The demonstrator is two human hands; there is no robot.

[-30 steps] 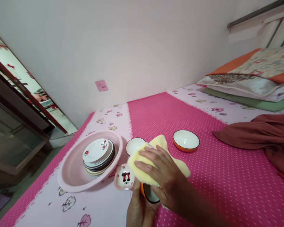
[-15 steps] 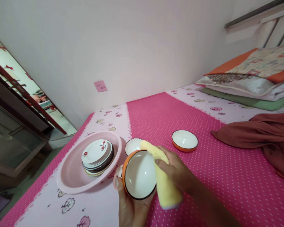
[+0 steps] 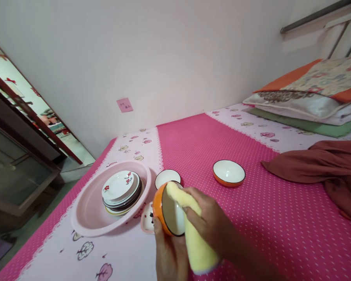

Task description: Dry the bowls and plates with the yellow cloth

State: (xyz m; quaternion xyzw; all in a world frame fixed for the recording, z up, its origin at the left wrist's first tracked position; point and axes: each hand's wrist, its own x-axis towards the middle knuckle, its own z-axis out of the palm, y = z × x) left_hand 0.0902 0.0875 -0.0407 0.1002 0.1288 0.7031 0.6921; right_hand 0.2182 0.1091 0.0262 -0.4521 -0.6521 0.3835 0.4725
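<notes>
An orange bowl point(image 3: 159, 208) with a white inside and dark rim is tilted on its side in my left hand point(image 3: 171, 253), which grips it from below and the left. My right hand point(image 3: 206, 218) is closed on a yellow cloth point(image 3: 197, 238); the cloth's upper end lies over the bowl's rim and its lower part hangs down. Behind the held bowl sits another white bowl point(image 3: 167, 177), partly covered. A small white dish with a pink edge point(image 3: 146, 223) rests to the left, partly hidden by the bowl and my left hand.
A pink basin point(image 3: 87, 210) at the left holds a stack of plates point(image 3: 118, 185). Right of centre stands an orange bowl with a white inside point(image 3: 228, 173). Brown-red fabric point(image 3: 324, 166) and piled pillows point(image 3: 307, 97) lie at the right on the pink patterned cover point(image 3: 190, 144).
The held bowl has turned, so more of its orange outside shows and less of its inside. My right hand and the cloth have shifted left over the bowl's rim.
</notes>
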